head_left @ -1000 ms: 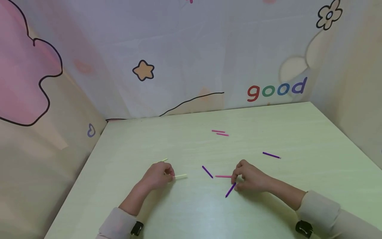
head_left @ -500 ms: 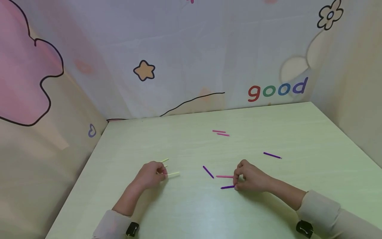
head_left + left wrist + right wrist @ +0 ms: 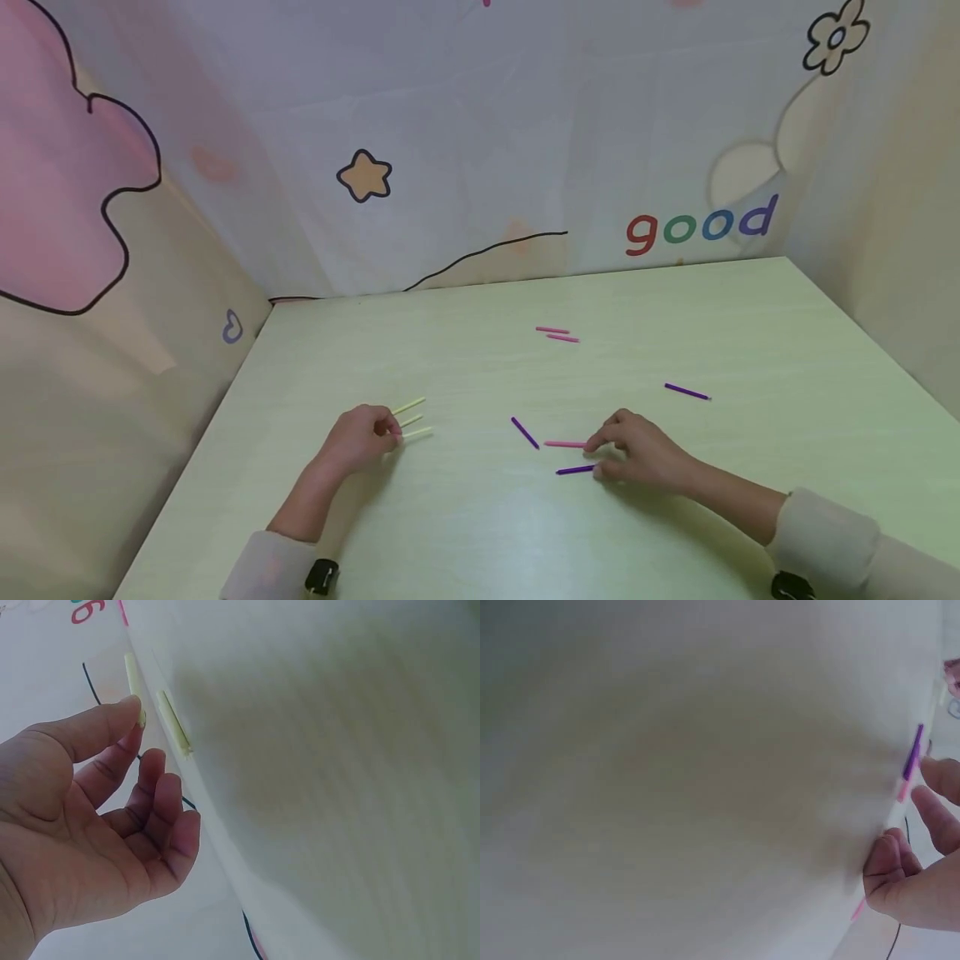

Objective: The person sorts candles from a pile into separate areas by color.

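Between thumb and forefinger, my left hand (image 3: 363, 440) pinches one end of a short pale yellow stick (image 3: 132, 673). In the head view two more yellow sticks lie just beyond it, the farthest one (image 3: 409, 406) slanting to the right. My right hand (image 3: 637, 450) is low over the table, its thumb and forefinger apart. Its thumb tip is at the right end of a purple stick (image 3: 574, 471), and its forefinger is by a pink stick (image 3: 564, 444). Both of these lie flat. A second purple stick (image 3: 525, 433) lies at a slant to their left.
Two pink sticks (image 3: 557, 334) lie side by side farther back on the pale table (image 3: 465, 358). Another purple stick (image 3: 687, 392) lies beyond my right hand. A printed cloth wall (image 3: 465, 167) stands along the table's back edge.
My left hand has moved left with its yellow stick, bringing it beside the other two. The purple stick under my right hand has turned nearly level with the pink one; those fingers have since spread.
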A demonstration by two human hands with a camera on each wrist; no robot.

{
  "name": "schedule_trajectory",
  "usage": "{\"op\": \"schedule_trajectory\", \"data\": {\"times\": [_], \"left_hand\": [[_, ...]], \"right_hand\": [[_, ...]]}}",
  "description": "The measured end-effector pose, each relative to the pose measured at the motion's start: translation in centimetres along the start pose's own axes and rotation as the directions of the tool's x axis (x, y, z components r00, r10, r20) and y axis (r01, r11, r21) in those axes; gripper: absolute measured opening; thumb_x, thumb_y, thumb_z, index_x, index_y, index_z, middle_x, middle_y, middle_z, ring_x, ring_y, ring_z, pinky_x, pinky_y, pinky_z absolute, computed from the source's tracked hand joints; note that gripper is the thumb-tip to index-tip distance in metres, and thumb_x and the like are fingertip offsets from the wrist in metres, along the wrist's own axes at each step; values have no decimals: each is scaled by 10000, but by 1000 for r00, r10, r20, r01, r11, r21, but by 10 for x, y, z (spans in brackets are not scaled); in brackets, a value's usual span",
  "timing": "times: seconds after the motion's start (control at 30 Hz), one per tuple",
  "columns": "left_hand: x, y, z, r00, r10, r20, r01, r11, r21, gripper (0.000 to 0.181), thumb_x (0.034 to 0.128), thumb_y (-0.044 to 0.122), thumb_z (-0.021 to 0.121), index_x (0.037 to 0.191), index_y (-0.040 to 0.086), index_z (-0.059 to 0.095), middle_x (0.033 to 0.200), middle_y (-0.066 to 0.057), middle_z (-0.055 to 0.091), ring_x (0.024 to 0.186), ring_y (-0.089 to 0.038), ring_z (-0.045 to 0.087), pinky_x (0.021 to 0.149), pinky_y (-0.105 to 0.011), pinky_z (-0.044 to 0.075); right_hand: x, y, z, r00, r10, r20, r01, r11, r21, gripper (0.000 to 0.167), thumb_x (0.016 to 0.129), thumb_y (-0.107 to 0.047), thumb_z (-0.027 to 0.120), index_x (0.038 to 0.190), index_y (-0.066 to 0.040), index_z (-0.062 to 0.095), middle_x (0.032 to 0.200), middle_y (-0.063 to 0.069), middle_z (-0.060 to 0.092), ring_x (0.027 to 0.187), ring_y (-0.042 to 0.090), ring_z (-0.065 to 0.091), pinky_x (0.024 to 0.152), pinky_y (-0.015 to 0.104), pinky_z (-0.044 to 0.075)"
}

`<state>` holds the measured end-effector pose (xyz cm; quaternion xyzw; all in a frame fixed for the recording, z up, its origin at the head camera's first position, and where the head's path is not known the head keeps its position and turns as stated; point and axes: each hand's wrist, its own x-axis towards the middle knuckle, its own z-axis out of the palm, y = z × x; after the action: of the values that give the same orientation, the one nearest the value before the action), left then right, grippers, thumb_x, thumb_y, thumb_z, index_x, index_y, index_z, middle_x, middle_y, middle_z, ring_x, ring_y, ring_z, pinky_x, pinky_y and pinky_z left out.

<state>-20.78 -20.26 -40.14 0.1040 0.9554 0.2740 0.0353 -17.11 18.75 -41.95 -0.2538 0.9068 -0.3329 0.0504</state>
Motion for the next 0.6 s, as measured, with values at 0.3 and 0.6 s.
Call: {"op": "schedule_trajectory", "data": {"times": [0.3,0.6], "left_hand": [[0,-6,-3,998,-57,14,57,998,19,67,777,70,686,746,107,640,685,5,534,624,-157,471,559,-301,381],[0,-7,-3,993,-105,55,102,993,52,64,765,56,654,726,101,631,667,13,522,623,-162,461,560,-297,368]], "right_hand": [[-7,-1,6,997,56,-49,-52,996,67,149,752,-128,762,898,-136,731,918,-7,489,799,182,443,676,295,395],[-7,2,8,997,54,-46,-51,996,72,150,738,-128,774,880,-155,733,918,-3,466,793,185,430,677,292,385]]}}
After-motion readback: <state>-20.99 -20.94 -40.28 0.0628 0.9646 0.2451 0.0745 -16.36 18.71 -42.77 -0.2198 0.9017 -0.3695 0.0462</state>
